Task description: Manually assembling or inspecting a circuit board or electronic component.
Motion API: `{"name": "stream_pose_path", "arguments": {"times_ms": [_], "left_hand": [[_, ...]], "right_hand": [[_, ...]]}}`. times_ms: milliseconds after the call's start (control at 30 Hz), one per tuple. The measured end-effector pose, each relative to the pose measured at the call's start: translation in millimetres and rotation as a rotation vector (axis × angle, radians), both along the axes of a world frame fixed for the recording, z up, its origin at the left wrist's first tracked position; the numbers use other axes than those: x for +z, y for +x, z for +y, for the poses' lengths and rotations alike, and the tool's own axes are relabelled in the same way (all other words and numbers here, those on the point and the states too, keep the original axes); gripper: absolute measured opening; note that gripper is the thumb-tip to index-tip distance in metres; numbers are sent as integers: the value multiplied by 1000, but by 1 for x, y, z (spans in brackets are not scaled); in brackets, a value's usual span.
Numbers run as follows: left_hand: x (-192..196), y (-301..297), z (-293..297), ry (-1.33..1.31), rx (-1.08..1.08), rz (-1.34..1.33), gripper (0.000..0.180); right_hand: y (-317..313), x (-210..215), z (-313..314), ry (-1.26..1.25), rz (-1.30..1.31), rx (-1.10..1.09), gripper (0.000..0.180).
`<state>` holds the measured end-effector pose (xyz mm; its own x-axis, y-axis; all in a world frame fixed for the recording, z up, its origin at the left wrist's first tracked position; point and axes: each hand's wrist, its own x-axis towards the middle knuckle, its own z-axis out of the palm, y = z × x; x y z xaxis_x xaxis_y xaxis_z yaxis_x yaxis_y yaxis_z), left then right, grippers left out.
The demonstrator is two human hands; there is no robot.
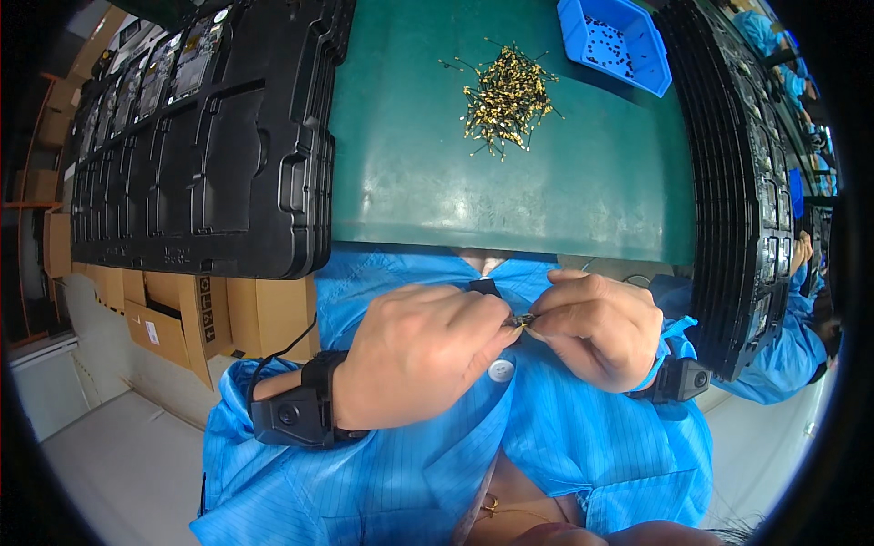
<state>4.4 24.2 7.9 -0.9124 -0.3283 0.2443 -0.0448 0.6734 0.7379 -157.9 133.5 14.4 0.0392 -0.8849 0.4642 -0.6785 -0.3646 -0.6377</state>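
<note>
Item: one small part point(522, 321), dark with a gold-coloured bit, largely hidden by fingertips. Handling, by eye: very light; probably thin and bendable where dark, stiffer at the gold; small and smooth enough to slip, and easily kinked. Best hold: a fingertip pinch close to the gold bit, with gentle pressure.

Position: off the counter point(437, 196), past its six o'clock edge, before the blue coat point(437, 473). Left hand point(428, 355) at about nine o'clock of the part, right hand point(596, 328) at three; fingers of both pinched together on it, tips nearly meeting. Which end each grips, I cannot tell.

Also present: pile of black-and-gold pieces point(510, 96), twelve o'clock of the part, well apart; blue bin point(648, 45) with small black bits, toward one; black trays point(241, 164), stacked, at ten.
</note>
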Motion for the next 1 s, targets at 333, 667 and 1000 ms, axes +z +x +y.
{"name": "stream_pose_path", "arguments": {"times_ms": [333, 667, 1000], "left_hand": [[-2, 0, 2, -5, 2, -16, 14], [-3, -1, 2, 11, 2, 19, 14], [-4, -1, -2, 28, -56, 43, 15]], "right_hand": [[-4, 10, 0, 130, -66, 14, 18], [-2, 10, -1, 116, -39, -12, 11], [-4, 5, 0, 92, -90, 56, 18]]}}
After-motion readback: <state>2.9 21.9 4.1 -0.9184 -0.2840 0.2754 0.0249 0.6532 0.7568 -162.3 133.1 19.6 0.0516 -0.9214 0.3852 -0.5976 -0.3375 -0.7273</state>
